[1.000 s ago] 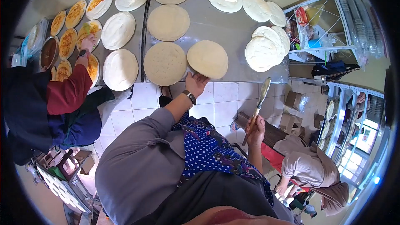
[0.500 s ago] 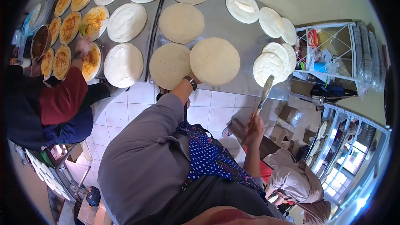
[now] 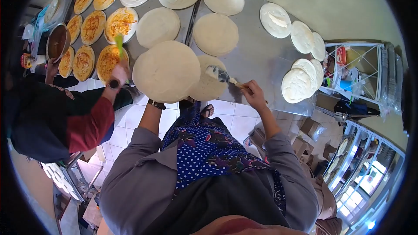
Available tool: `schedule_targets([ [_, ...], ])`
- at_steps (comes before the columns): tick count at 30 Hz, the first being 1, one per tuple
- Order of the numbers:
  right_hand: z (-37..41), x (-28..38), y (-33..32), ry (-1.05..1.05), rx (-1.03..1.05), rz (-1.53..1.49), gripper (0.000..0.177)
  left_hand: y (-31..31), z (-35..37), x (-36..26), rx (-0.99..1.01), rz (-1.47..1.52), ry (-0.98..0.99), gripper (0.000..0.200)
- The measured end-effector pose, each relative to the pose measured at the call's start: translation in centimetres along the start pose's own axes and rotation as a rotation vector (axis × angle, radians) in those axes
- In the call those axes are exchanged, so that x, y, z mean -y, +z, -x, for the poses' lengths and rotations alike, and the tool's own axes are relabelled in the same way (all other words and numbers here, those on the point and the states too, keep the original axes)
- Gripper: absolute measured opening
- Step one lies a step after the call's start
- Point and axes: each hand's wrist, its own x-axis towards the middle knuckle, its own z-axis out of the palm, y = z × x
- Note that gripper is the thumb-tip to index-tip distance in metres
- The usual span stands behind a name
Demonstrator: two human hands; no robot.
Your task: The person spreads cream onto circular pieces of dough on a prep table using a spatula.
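Note:
My left hand (image 3: pixel 156 103), with a dark watch at its wrist, is mostly hidden under a large pale flatbread round (image 3: pixel 166 70). It holds that round up above the table's front edge, overlapping another flatbread round (image 3: pixel 204 89). In my right hand (image 3: pixel 253 94) is a spatula (image 3: pixel 224 76), its fingers closed round the handle. White spread coats the blade, which is over the right part of the lower round. Behind it lie more plain rounds (image 3: pixel 215 35). To the right, a stack of thick white rounds (image 3: pixel 297 86) sits near the table corner.
On the left, a co-worker's hand (image 3: pixel 119 72) holds a green-handled tool over rounds with orange sauce (image 3: pixel 92 27); a sauce bowl (image 3: pixel 58 42) is beside them. A white rack (image 3: pixel 355 67) with packages stands right of the metal table (image 3: pixel 254 56).
My left hand has carried the flatbread round leftward. My right hand has brought the spatula from the white stack to the lower round. The view has shifted.

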Motion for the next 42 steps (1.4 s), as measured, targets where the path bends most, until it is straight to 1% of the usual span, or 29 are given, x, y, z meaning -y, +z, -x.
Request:
schedule_targets([
  [2,-0.9,-0.6,2.0,-0.010,0.020,0.054,0.020,0.5,0.1,-0.8,0.005,-0.005,0.036,0.060],
  [4,-2.0,-0.4,2.9,-0.023,0.047,0.108,0.020,1.2,0.2,-0.2,0.005,-0.005,0.078,0.060],
  [6,-3.8,0.0,3.2,-0.412,-0.076,0.424,0.019,2.0,-0.5,-0.4,0.010,-0.006,0.123,0.060],
  [7,-4.7,0.8,3.2,-0.423,-0.073,0.425,0.019,2.4,-0.6,-0.1,0.015,-0.006,0.144,0.060],
  [9,-6.6,2.2,3.0,-0.431,-0.235,0.419,0.019,3.2,-1.3,-0.3,0.026,-0.008,0.183,0.060],
  [10,-8.3,2.2,3.6,-0.438,-0.235,0.418,0.019,3.5,-1.4,-0.5,0.030,-0.010,0.200,0.060],
  [12,-13.3,1.8,5.3,0.179,-0.097,-0.350,0.020,3.9,-1.0,-1.3,0.035,-0.018,0.227,0.060],
  [14,-20.4,8.2,4.9,0.369,-0.011,-0.852,0.025,4.2,-0.7,-1.4,0.044,-0.025,0.253,0.060],
  [16,-27.2,11.5,6.5,0.380,-0.017,-1.014,0.035,4.6,-0.9,-1.9,0.054,-0.030,0.284,0.060],
  [18,-33.7,11.2,10.0,0.394,-0.051,-1.191,0.045,4.7,-0.7,-3.0,0.062,-0.041,0.321,0.060],
  [19,-36.4,11.2,11.3,0.386,-0.045,-1.194,0.045,4.7,-0.2,-3.1,0.066,-0.046,0.339,0.060],
  [21,-40.6,11.8,13.5,0.629,-0.184,-1.265,0.051,5.2,-0.3,-3.6,0.069,-0.060,0.375,0.060],
  [22,-41.8,12.4,14.3,0.625,-0.179,-1.270,0.051,5.2,-0.5,-4.2,0.071,-0.067,0.390,0.060],
  [24,-43.8,13.2,15.7,0.733,-0.462,-1.143,0.057,5.3,0.2,-5.1,0.074,-0.081,0.416,0.060],
  [25,-44.8,12.7,16.4,0.731,-0.461,-1.148,0.057,5.3,0.9,-5.7,0.076,-0.088,0.427,0.060],
  [27,-45.9,12.8,17.4,0.653,-0.712,-0.792,0.055,5.6,0.5,-5.8,0.076,-0.101,0.450,0.060],
  [28,-46.0,13.1,17.2,0.653,-0.710,-0.796,0.055,5.8,0.4,-6.1,0.076,-0.106,0.463,0.060],
  [30,-46.2,13.2,16.4,0.574,-0.551,-0.795,0.045,6.0,0.4,-6.6,0.078,-0.113,0.485,0.060],
  [31,-46.6,13.5,16.1,0.574,-0.550,-0.795,0.045,6.2,-0.2,-6.8,0.078,-0.115,0.496,0.060],
  [33,-47.5,13.8,15.5,0.407,-0.496,-1.105,0.032,6.6,-0.9,-7.5,0.076,-0.116,0.515,0.060],
  [34,-47.1,14.4,14.5,0.409,-0.498,-1.103,0.032,6.9,-1.8,-7.7,0.076,-0.116,0.523,0.060],
  [36,-46.0,15.5,11.5,0.293,-0.363,-1.214,0.026,7.4,-2.5,-8.8,0.082,-0.116,0.538,0.060],
  [37,-44.6,16.3,9.3,0.291,-0.368,-1.209,0.026,7.7,-3.3,-9.6,0.088,-0.114,0.544,0.060],
  [39,-40.3,16.9,5.0,0.258,-0.340,-1.137,0.019,8.8,-6.3,-11.0,0.099,-0.107,0.558,0.060],
  [41,-36.4,14.3,1.3,0.249,-0.333,-1.213,0.022,10.1,-9.6,-11.9,0.110,-0.102,0.568,0.060],
  [42,-33.8,13.4,-0.6,0.246,-0.333,-1.284,0.028,10.8,-11.5,-12.3,0.114,-0.101,0.570,0.060],
])
